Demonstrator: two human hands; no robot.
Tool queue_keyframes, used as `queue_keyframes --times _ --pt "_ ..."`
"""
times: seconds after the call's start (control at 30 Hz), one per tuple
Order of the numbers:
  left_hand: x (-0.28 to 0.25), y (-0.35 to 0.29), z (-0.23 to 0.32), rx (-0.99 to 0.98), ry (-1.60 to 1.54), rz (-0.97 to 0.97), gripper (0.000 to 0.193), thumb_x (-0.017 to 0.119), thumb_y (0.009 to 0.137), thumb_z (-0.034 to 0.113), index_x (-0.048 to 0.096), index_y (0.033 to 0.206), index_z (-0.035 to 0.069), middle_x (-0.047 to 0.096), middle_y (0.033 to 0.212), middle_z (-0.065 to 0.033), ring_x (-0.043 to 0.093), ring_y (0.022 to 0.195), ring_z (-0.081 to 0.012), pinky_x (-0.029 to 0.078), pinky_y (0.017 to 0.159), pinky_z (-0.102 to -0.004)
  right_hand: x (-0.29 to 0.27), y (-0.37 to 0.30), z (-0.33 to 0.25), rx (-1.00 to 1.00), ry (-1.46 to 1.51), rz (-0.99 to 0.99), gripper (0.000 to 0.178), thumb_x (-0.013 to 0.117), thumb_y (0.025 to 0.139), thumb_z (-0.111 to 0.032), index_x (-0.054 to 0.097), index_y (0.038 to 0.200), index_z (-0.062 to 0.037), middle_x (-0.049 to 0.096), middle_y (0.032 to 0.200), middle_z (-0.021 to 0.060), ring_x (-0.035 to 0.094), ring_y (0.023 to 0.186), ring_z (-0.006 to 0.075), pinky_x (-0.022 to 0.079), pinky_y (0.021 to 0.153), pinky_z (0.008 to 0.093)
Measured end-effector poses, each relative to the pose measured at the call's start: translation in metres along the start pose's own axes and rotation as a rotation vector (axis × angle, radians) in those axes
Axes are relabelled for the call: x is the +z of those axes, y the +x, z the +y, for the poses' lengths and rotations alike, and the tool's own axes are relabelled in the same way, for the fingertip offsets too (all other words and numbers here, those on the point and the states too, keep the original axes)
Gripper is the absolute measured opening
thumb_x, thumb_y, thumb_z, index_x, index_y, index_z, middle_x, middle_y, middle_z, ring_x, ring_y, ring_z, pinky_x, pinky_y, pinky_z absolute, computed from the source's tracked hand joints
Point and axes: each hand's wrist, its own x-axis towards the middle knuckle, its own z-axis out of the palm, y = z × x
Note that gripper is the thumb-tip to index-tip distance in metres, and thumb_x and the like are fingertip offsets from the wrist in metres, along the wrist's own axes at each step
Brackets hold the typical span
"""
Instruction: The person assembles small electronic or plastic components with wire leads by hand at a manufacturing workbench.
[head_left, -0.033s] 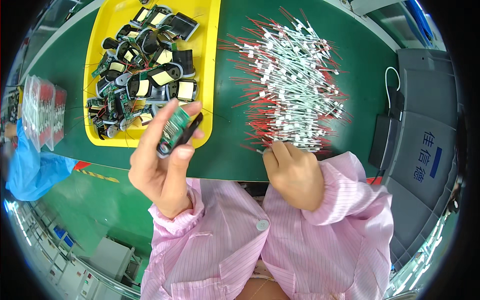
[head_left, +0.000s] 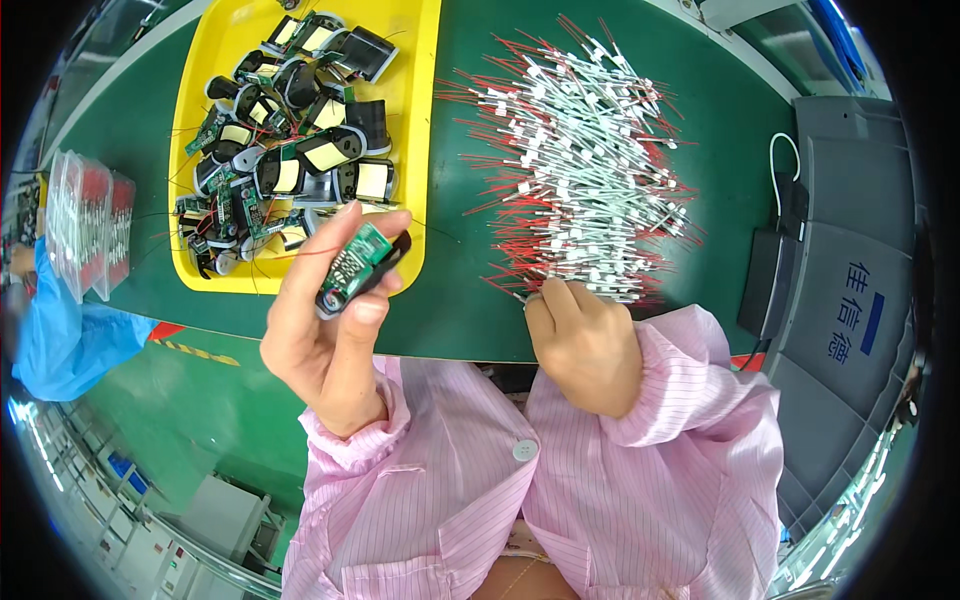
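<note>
I see left hand [head_left: 322,345] gripping black-backed rectangular green circuit board [head_left: 356,263]. Right hand [head_left: 588,348] curled at red-white wires [head_left: 595,180], grip unclear. Green table [head_left: 465,300], green floor [head_left: 215,400].

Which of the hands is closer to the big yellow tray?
Left. The left hand is at the near edge of the yellow tray; the right hand is farther right, at the near end of the wire pile.

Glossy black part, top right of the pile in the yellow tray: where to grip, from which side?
I'd pinch the black part at its right end, coming from above right: that end faces bare yellow tray, while its left end lies against other parts. It lies at a slant, so turn the grip to match. The left hand holds a circuit-board unit.
</note>
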Motion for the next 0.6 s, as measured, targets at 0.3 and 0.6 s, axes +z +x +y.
queue_keyframes --times 0.3,0.6 --pt "0.001 -0.006 -0.021 -0.285 -1.027 -0.123 0.025 0.044 0.097 0.031 0.04 0.088 0.008 0.04 0.076 -0.0083 0.04 0.067 -0.019 0.037 0.057 -0.0301 -0.002 0.003 0.004 0.012 0.139 0.189 0.022 0.065 0.058 -0.005 0.057 0.078 -0.0008 0.049 0.072 0.0077 0.055 0.065 0.0221 0.047 0.049 0.0335" --pt "-0.01 -0.015 -0.019 -0.4 -1.092 -0.041 0.025 0.049 0.093 0.021 0.047 0.11 0.003 0.045 0.106 -0.0138 0.043 0.079 -0.0186 0.044 0.066 -0.0332 0.015 0.005 -0.005 0.016 -0.04 0.149 0.018 0.064 0.058 -0.007 0.053 0.072 -0.003 0.049 0.07 0.007 0.055 0.068 0.0216 0.045 0.049 0.0343"
